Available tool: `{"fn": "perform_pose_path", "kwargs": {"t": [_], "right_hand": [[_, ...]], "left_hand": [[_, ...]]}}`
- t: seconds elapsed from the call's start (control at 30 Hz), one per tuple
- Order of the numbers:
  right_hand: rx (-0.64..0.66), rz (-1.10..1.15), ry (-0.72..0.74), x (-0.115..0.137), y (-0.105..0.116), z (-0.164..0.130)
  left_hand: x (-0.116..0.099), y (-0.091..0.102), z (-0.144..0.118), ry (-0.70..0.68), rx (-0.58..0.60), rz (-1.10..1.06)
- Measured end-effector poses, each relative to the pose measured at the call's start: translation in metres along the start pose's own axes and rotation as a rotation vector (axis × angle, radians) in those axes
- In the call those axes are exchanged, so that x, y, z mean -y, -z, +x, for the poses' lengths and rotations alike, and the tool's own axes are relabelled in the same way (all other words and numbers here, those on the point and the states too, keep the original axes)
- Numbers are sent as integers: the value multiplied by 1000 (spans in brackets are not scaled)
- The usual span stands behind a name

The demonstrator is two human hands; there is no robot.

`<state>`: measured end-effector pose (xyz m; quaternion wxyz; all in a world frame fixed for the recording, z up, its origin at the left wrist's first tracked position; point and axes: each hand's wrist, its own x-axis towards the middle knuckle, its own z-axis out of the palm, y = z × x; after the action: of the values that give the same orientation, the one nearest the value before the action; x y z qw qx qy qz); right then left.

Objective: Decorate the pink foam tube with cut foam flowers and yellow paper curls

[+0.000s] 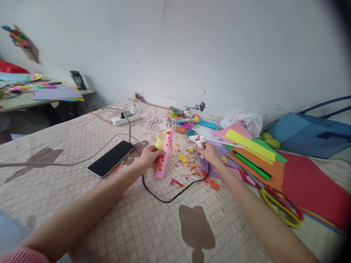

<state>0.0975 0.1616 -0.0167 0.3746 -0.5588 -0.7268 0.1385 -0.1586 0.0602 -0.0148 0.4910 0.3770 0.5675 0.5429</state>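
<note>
My left hand point(149, 157) is closed on a pink paper strip point(163, 160) dotted with red spots. A yellow paper shape point(159, 140) shows just behind the strip, partly hidden by it. In my right hand point(208, 151) is a white glue gun point(196, 138), gripped by its handle with the nozzle towards the left. Its black cord point(170, 201) loops across the cloth in front of both hands. Small paper scraps point(192, 164) in red, yellow and orange lie between the hands.
A phone point(111, 159) lies left of my left hand, near a power strip point(125, 118). Coloured paper point(307, 182), a green cutter point(252, 166) and scissors point(281, 208) are spread at the right. A blue bag point(312, 133) rests by the wall.
</note>
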Motion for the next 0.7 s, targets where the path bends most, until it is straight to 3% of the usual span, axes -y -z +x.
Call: {"fn": "perform_pose_path", "kwargs": {"t": [0.23, 0.37, 0.5, 0.7], "right_hand": [[-48, 19, -35, 20, 20, -23], [110, 98, -22, 43, 29, -53], [288, 110, 78, 62, 23, -72], [329, 9, 124, 76, 11, -75]], "left_hand": [[2, 1, 5, -19, 1, 54], [3, 1, 8, -42, 11, 105], [5, 2, 12, -23, 27, 155], [1, 2, 13, 41, 63, 128]]}}
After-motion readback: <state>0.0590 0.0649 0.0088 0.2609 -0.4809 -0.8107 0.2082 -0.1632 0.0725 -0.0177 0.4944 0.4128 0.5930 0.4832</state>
